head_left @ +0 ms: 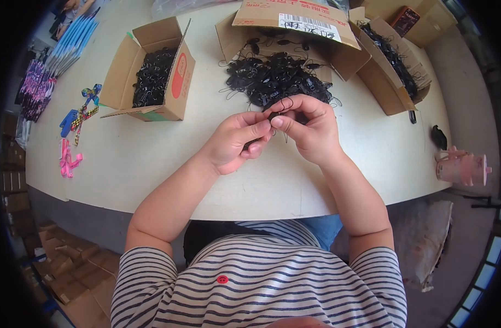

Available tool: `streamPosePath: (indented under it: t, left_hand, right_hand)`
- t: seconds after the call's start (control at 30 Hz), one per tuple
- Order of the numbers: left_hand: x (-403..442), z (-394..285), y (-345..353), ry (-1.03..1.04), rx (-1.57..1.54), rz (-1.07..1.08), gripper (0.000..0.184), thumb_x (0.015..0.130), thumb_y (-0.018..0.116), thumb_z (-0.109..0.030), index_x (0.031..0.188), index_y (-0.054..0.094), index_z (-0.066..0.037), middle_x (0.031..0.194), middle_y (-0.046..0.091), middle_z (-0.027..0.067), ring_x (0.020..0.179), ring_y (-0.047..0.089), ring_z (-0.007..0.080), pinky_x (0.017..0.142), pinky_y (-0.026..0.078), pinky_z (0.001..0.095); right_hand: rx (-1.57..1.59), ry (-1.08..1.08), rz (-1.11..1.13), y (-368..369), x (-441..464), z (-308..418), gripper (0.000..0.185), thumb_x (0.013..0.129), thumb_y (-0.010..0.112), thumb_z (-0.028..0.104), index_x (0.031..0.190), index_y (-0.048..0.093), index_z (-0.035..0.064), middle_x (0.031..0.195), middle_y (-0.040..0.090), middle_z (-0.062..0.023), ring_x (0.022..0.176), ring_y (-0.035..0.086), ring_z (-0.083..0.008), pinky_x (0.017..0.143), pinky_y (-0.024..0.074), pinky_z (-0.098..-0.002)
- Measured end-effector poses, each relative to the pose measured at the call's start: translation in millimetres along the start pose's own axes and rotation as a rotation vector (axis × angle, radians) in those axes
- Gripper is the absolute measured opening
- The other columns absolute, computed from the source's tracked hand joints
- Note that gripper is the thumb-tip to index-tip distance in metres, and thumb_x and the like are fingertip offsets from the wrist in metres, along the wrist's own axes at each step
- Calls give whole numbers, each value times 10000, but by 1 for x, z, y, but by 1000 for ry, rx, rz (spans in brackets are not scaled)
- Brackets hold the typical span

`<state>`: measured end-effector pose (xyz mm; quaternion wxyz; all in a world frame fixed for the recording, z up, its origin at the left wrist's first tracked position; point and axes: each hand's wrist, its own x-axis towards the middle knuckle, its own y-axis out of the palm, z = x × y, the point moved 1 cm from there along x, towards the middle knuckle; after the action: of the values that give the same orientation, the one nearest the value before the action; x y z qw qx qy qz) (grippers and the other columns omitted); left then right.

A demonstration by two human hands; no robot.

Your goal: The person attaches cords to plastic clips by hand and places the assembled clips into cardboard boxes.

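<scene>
My left hand (235, 141) and my right hand (312, 129) meet over the near middle of the table. Between their fingertips is a small black piece with a thin cord loop (273, 116), partly covered by the fingers. More black shows under the curled fingers of my left hand. My right thumb and forefinger pinch the piece from the right. Just beyond them lies a heap of glossy black pieces with thin loops (272, 76), spilling from a cardboard box on its side (294, 19).
At left stands an open carton (176, 104) holding black pieces. A long carton (379, 90) at right holds more. Colourful straps (70, 121), a pink strap (68, 159) and blue-and-white bundles (73, 46) lie left. A pink cup (462, 168) is by the right edge.
</scene>
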<state>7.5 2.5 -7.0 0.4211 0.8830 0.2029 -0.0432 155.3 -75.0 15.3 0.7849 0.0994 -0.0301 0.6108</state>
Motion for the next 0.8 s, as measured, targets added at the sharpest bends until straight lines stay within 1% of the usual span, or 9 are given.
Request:
streamPosePath:
  t: [0.07,0.17,0.33,0.53,0.73,0.8]
  left_hand:
    - [-1,0,1,11,-25,-13,108,857,582,-164,877,554,-61,772,527,-1,543,428,42,444,300,159]
    - [-1,0,2,13,-14,-41,141,838,604,-181,931,540,-95,743,507,-4,546,416,56,440,305,157]
    - [-1,1,1,31,-12,-14,141,845,594,-173,959,548,-106,739,500,-15,541,406,42,441,302,151]
    - [-3,-1,4,60,2,21,134,858,575,-165,978,551,-109,739,484,-27,534,390,24,441,291,138]
    - [-5,-2,7,79,-11,29,137,866,564,-158,994,549,-110,740,482,-28,531,383,23,440,285,135]
    - [-5,-2,6,86,-7,11,135,867,562,-157,993,548,-112,739,482,-26,530,381,24,436,282,139]
  right_hand:
    - [15,-20,-9,1,-1,0,108,756,651,-20,858,621,-3,780,616,-10,649,512,-33,609,449,-192]
    - [32,-30,-17,4,-1,1,107,759,648,-20,861,620,-5,774,615,-14,650,517,-36,612,451,-194]
    - [40,-70,-29,6,-2,0,111,763,640,-23,871,619,-5,767,617,-20,657,528,-42,618,456,-199]
    - [40,-138,-58,8,-3,-1,115,769,638,-16,881,612,-10,800,632,-39,678,535,-49,627,461,-202]
    - [176,-97,-71,10,-4,-3,134,773,636,-11,902,601,-9,832,645,-58,692,545,-58,645,471,-209]
    - [200,-50,-51,10,-2,-2,133,773,640,-7,902,608,-6,833,644,-51,687,540,-53,645,469,-207]
